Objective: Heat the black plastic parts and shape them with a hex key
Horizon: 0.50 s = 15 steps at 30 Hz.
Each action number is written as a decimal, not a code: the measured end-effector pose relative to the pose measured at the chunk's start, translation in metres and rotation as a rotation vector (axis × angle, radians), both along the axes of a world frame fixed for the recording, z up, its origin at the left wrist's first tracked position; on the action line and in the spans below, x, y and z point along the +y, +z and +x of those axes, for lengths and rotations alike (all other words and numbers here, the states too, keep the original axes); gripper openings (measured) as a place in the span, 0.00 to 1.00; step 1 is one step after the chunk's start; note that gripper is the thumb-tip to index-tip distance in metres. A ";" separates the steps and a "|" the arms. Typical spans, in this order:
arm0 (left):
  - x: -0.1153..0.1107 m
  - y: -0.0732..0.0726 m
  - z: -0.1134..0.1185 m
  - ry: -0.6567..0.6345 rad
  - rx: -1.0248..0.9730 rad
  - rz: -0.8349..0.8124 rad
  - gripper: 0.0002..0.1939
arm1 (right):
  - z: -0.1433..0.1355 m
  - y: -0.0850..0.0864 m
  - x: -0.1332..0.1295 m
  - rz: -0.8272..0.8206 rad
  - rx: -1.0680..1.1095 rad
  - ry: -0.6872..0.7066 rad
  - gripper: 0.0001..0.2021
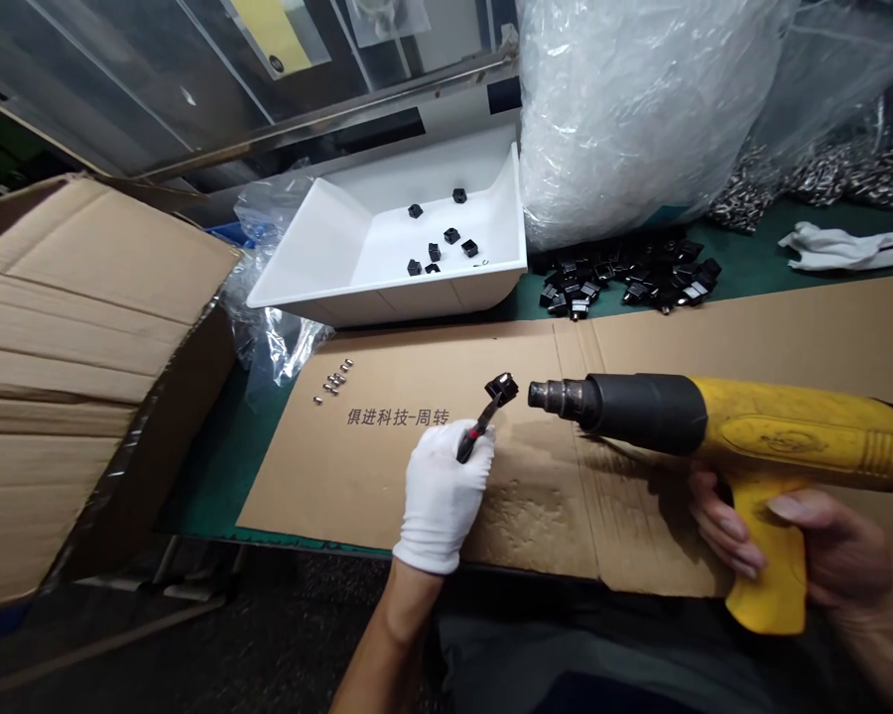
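My left hand (445, 496), in a white glove, is closed around the handle of a pair of pliers (478, 436). At the tip of the pliers a small black plastic part (501, 386) is held above the cardboard. My bare right hand (789, 535) grips the handle of a yellow heat gun (804, 431). The metal nozzle of the gun points left, a short gap away from the black part. Several small metal pieces (334, 382) lie on the cardboard sheet (387, 476) to the left.
Behind the cardboard stands a white tray (387, 300) with several black parts inside. Right of it lies a pile of black parts (632, 278) before a large plastic bag (640, 109). A white glove (848, 246) lies far right. A cardboard box (66, 377) stands left.
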<state>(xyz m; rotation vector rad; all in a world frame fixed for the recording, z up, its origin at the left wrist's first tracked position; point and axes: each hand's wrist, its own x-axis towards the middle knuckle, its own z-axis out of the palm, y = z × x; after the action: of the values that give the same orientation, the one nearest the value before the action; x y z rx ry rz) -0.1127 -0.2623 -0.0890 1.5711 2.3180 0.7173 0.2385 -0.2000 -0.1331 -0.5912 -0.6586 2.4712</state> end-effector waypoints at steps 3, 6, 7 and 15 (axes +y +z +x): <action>-0.003 0.005 -0.003 -0.014 -0.143 -0.081 0.11 | -0.001 0.000 0.000 -0.009 0.005 -0.011 0.20; -0.005 0.006 -0.002 -0.011 -0.194 -0.088 0.11 | -0.002 0.000 0.000 -0.023 0.015 -0.006 0.21; -0.005 0.005 -0.001 -0.006 -0.197 -0.079 0.11 | -0.002 0.000 0.000 -0.022 0.017 -0.004 0.21; -0.004 -0.005 0.003 0.003 -0.168 -0.065 0.09 | -0.003 0.002 0.001 -0.045 0.028 -0.013 0.21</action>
<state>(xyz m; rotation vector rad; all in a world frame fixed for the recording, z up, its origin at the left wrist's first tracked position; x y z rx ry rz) -0.1100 -0.2666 -0.0944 1.4221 2.2001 0.7368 0.2359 -0.1995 -0.1311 -0.5746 -0.5884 2.4832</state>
